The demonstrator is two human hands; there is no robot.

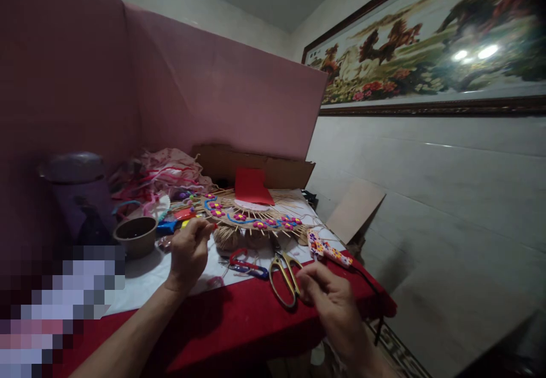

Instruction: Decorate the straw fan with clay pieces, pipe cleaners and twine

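My left hand (190,256) is closed in a pinch, with a small red piece (214,227) at its fingertips. Just beyond it lies a fan-shaped craft piece (245,220) of thin sticks, with a brown band bearing pink-and-yellow flowers and a wavy blue line. My right hand (328,293) is also closed, its fingertips beside the handles of gold scissors (284,278). What those fingers hold, if anything, is hidden. Between the hands lie a red-and-blue tool (247,265) and bits of pink yarn (215,281).
A brown bowl (135,239) and a lidded purple container (79,196) stand at left. Behind them is a heap of pink yarn (170,170). A flower-patterned glue gun (328,250) lies at right, near the red cloth's edge (390,307). Cardboard (213,159) lines the back.
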